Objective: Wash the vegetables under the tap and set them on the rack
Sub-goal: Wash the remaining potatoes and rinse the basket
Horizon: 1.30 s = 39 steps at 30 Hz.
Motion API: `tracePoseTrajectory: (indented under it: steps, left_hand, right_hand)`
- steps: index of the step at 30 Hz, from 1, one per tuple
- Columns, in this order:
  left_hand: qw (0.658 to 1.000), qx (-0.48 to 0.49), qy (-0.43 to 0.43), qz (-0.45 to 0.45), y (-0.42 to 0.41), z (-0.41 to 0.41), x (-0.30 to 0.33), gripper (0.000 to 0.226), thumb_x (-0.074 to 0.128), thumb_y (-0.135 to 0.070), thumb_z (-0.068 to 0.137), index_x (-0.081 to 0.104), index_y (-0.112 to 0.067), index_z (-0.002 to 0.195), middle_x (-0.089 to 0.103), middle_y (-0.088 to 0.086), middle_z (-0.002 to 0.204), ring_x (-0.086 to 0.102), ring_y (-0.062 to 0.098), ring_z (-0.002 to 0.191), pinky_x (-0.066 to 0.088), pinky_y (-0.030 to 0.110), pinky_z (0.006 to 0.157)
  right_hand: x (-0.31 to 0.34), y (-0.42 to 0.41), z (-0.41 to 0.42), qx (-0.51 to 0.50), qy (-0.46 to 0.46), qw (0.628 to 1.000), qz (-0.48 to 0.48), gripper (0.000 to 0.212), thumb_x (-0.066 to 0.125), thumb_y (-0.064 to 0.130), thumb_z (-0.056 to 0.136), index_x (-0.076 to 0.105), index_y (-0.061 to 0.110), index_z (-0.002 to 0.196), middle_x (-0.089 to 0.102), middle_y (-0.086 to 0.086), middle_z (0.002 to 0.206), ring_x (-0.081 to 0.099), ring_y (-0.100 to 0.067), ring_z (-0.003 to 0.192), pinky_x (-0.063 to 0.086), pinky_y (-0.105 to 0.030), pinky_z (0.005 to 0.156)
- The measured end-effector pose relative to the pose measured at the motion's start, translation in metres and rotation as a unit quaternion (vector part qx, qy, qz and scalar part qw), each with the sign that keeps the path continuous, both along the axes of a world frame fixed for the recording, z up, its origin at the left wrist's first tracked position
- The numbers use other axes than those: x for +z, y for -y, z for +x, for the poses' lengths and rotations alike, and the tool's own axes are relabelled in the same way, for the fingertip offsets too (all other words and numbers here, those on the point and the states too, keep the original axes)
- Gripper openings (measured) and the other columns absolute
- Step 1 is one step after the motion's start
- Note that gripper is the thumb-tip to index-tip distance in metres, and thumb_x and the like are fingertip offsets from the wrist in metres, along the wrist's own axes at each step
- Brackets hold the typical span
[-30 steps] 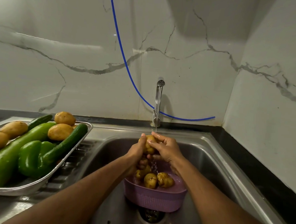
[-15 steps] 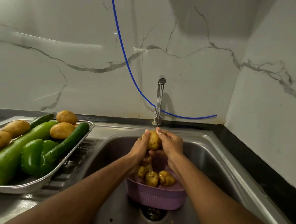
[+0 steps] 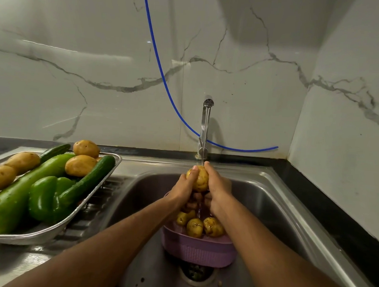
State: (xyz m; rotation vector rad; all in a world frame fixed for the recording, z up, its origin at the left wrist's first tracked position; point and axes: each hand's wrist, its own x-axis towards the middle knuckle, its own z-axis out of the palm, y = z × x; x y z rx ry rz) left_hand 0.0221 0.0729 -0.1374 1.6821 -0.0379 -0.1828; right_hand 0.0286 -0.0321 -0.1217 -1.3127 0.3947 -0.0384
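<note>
Two hands share one wet yellow-brown potato in the head view, held up directly under the thin stream from the upright chrome tap, above the steel sink. The left hand curls its grip round the potato's left side and the right hand wraps the right side, fingertips meeting near the top where the water lands; both forearms reach forward and converge over the basin. To wash it well, I judge the potato should be turned in the stream while the thumbs rub its skin, kept over the lilac plastic colander below, which holds several more small potatoes. Then it goes left to the perforated metal tray rack, where potatoes, cucumbers and a green bell pepper lie.
</note>
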Motion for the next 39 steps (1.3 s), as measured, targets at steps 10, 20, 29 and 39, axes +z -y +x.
tracePoseTrajectory:
  steps: [10, 20, 29, 39]
  left_hand:
    - [0.999, 0.029, -0.029, 0.009, 0.002, 0.004, -0.011, 0.112, 0.025, -0.094, 0.077, 0.033, -0.009, 0.150, 0.058, 0.018, 0.138, 0.058, 0.033, 0.127, 0.047, 0.048, 0.109]
    - [0.998, 0.032, 0.031, 0.054, 0.002, -0.005, -0.001, 0.056, 0.026, -0.051, 0.109, 0.042, -0.012, 0.145, 0.061, 0.001, 0.113, 0.062, 0.012, 0.097, 0.054, 0.025, 0.076]
    - [0.998, 0.027, -0.051, -0.032, -0.006, -0.001, -0.003, 0.071, 0.036, -0.072, 0.097, 0.064, -0.013, 0.124, 0.075, 0.012, 0.107, 0.070, 0.023, 0.091, 0.057, 0.037, 0.082]
    - [0.998, 0.055, 0.025, -0.015, 0.007, 0.001, -0.006, 0.067, 0.030, -0.067, 0.102, 0.056, -0.014, 0.135, 0.072, 0.010, 0.110, 0.072, 0.021, 0.098, 0.059, 0.033, 0.083]
  right_hand:
    - [-0.005, 0.003, -0.007, 0.034, 0.125, 0.971, -0.199, 0.032, 0.059, 0.034, 0.103, 0.068, 0.020, 0.130, 0.070, -0.001, 0.126, 0.061, -0.014, 0.105, 0.047, -0.021, 0.079]
    - [0.002, 0.014, -0.008, 0.008, 0.050, 0.996, -0.067, 0.032, 0.067, 0.045, 0.096, 0.064, 0.021, 0.117, 0.065, -0.009, 0.105, 0.070, -0.028, 0.094, 0.063, -0.033, 0.062]
    - [0.002, 0.015, -0.011, 0.067, 0.077, 0.988, -0.118, 0.038, 0.084, 0.037, 0.083, 0.075, 0.018, 0.115, 0.071, -0.009, 0.109, 0.071, -0.028, 0.096, 0.066, -0.040, 0.064]
    - [-0.003, 0.013, -0.005, 0.052, 0.103, 0.974, -0.194, 0.036, 0.060, 0.052, 0.098, 0.070, 0.020, 0.112, 0.069, -0.006, 0.105, 0.068, -0.024, 0.099, 0.063, -0.038, 0.082]
